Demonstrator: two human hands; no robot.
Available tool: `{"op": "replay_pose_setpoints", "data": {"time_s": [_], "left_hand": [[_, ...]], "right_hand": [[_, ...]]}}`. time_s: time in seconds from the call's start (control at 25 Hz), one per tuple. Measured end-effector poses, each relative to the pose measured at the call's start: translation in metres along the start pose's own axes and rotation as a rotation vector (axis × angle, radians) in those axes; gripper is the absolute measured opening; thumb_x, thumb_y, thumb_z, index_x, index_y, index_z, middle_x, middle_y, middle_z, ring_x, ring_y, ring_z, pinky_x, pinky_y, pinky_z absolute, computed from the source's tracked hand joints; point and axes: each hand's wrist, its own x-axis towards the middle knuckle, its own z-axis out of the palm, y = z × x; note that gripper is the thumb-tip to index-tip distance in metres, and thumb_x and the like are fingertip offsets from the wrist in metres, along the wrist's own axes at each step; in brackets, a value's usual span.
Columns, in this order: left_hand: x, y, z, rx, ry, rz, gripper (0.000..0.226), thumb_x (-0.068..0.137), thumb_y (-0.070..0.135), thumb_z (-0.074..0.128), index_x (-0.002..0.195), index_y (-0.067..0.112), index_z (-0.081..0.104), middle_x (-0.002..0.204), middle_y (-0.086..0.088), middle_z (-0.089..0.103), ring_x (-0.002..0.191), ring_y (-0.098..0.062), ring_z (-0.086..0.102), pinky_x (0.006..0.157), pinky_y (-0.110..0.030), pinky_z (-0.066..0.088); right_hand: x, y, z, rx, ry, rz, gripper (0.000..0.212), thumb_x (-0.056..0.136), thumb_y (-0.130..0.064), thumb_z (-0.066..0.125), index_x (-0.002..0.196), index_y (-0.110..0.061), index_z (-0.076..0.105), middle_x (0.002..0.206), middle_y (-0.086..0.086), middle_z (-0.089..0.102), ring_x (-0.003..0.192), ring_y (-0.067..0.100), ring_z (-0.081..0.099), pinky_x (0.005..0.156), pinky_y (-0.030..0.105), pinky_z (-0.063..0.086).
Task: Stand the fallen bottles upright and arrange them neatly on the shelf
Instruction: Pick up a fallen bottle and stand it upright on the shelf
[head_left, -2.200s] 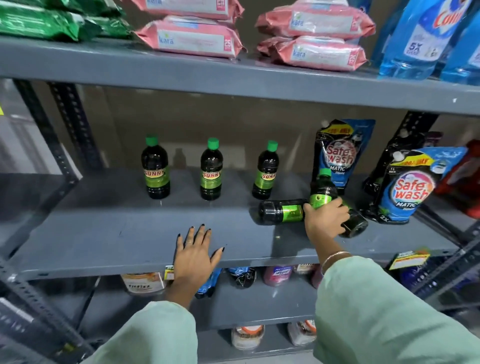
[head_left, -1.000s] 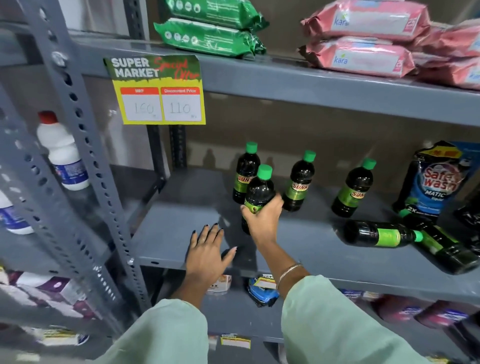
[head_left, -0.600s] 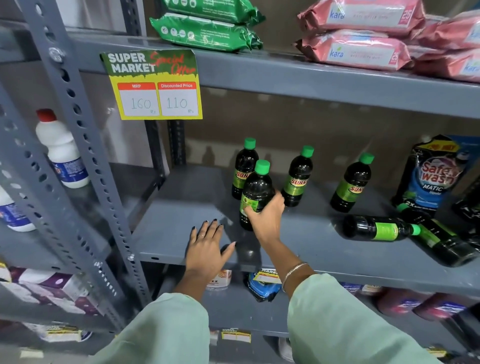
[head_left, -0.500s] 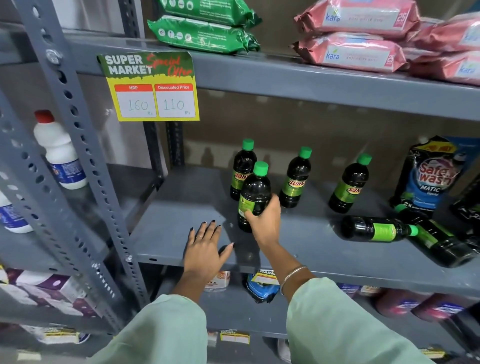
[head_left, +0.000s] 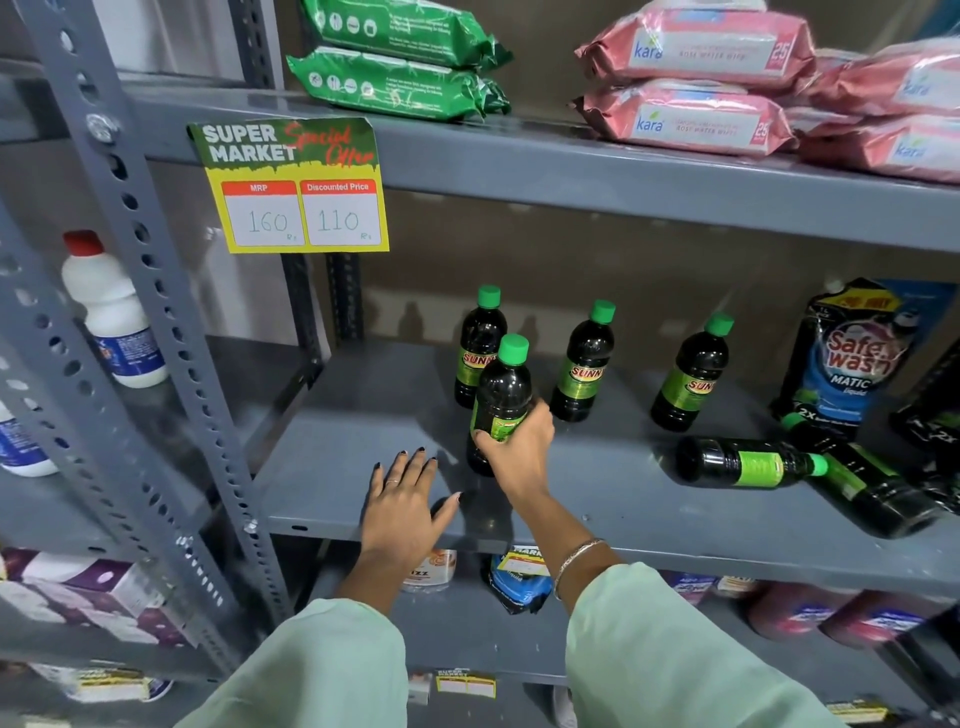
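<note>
My right hand (head_left: 519, 447) grips a dark green-capped bottle (head_left: 501, 389) around its lower half; it stands upright on the grey shelf (head_left: 363, 415), in front of the leftmost of three upright bottles of the same kind: the leftmost bottle (head_left: 480, 338), the middle bottle (head_left: 584, 364) and the right bottle (head_left: 691, 374). Two more bottles lie on their sides to the right: one fallen bottle (head_left: 743, 462) with its cap pointing right, and another fallen bottle (head_left: 872, 488) slanting toward the front. My left hand (head_left: 405, 504) rests flat on the shelf's front edge, fingers spread.
Safe wash pouches (head_left: 852, 353) stand at the right end of the shelf. A price sign (head_left: 291, 187) hangs from the shelf above, which holds green and pink packs. A perforated upright post (head_left: 140, 291) stands at left, with white bottles (head_left: 111, 312) beyond it.
My right hand carried one bottle from the fallen group at the right over to the left and now holds it standing in front of the leftmost bottle. The left hand stayed put.
</note>
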Motion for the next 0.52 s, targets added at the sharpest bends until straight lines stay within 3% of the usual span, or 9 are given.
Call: {"op": "replay_pose_setpoints", "data": {"time_s": [0.16,0.32,0.52], "left_hand": [[0.0010,-0.0021,0.0013,-0.008,0.001,0.001,0.096,0.076,0.068,-0.012,0.134,0.014,0.039,0.145,-0.007,0.040,0.135,-0.026,0.031,0.111,-0.049,0.018],[0.0002,-0.0018,-0.0001,-0.009,-0.012,-0.024,0.090,0.082,0.065,-0.007,0.125,0.012,0.051,0.134,-0.008,0.053,0.127,-0.027,0.044,0.106,-0.051,0.029],[-0.0006,-0.0026,-0.0005,-0.005,-0.010,-0.032,0.089,0.083,0.063,-0.006,0.120,0.012,0.056,0.128,-0.009,0.058,0.122,-0.027,0.050,0.102,-0.052,0.035]], "right_hand": [[-0.0031,0.0042,0.0011,0.086,-0.073,0.044,0.059,0.068,-0.009,0.069,0.117,-0.010,0.036,0.113,0.014,0.054,0.106,0.029,0.054,0.080,0.035,0.044],[0.0018,0.0040,0.0038,-0.026,-0.042,-0.005,0.074,0.060,-0.022,0.082,0.118,-0.007,0.038,0.116,0.005,0.044,0.113,0.016,0.036,0.095,0.032,0.037],[0.0043,0.0105,0.0026,0.051,-0.153,0.050,0.074,0.061,-0.010,0.080,0.122,-0.009,0.038,0.117,0.009,0.054,0.113,0.024,0.052,0.088,0.034,0.045]]}}
